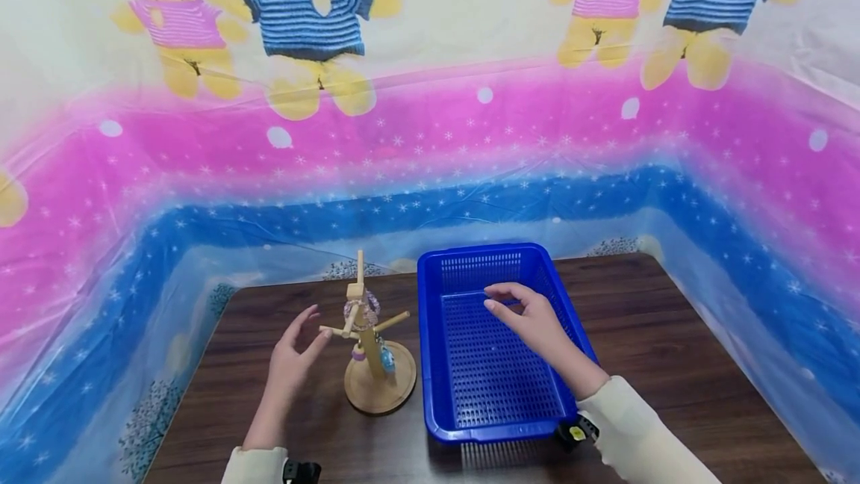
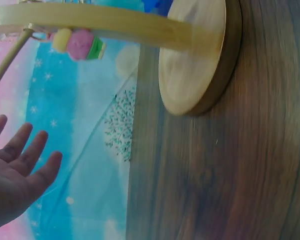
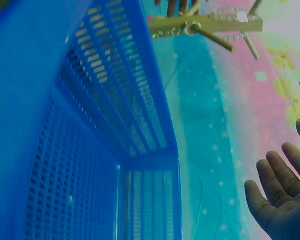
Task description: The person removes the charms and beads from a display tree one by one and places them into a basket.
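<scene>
A wooden stand (image 1: pixel 371 353) with a round base and several pegs stands upright on the table. A beaded loop (image 1: pixel 361 310) hangs round its upper part, and a blue charm (image 1: pixel 387 358) and a small pink-and-yellow charm (image 1: pixel 358 352) hang from lower pegs. My left hand (image 1: pixel 294 352) is at the stand's left, its fingers spread and holding nothing; in the head view the thumb overlaps a peg tip. Over the blue plastic basket (image 1: pixel 430 364) hovers my right hand (image 1: pixel 531 320), its fingers loosely bent with nothing between them. No objects show inside the basket.
Stand and basket sit side by side on a dark wood-grain table (image 1: pixel 645 364). A printed curtain (image 1: pixel 430 140) with bears and snowflakes surrounds the table's back and sides. Both wrists carry black straps with small devices.
</scene>
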A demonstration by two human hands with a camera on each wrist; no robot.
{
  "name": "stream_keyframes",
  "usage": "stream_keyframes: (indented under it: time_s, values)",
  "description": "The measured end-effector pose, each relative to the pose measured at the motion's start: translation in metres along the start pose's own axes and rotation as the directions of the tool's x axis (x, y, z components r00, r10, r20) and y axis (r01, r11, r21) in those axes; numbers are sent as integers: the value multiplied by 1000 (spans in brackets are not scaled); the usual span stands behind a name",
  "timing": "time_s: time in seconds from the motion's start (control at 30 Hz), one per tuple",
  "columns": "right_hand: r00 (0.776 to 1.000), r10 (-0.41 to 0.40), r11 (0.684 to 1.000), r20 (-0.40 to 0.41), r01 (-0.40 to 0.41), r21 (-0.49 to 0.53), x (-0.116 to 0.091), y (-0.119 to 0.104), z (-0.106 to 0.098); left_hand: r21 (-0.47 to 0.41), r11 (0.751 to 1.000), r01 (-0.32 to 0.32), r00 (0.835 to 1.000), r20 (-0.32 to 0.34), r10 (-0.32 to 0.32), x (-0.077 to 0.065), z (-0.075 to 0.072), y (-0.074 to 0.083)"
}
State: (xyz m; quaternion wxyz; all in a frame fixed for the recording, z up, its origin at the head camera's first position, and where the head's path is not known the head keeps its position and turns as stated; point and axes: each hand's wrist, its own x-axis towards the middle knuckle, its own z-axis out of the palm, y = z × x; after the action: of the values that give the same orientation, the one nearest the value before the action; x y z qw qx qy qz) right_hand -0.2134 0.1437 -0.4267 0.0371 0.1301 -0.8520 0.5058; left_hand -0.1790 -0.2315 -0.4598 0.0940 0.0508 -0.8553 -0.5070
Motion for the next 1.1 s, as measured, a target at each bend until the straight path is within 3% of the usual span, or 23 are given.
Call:
stream_keyframes:
  time_s: [0.27,0.57,0.9,1.1]
  values:
    - [998,-2,996,60,-4,89,3,-14,20,-189,980,55,998,-4,-57,-2,13,0]
    - [997,-17,991,77,7,131,5,-29,41,-464,878,116,991,-10,-137,-4,22,-2]
    - [996,-39,981,86,22,192,8,-45,66,-583,801,134,981,-34,-189,-3,32,-3]
    - [992,-75,972,100,50,230,12,-58,80,-676,727,122,979,-37,-199,-2,37,-6]
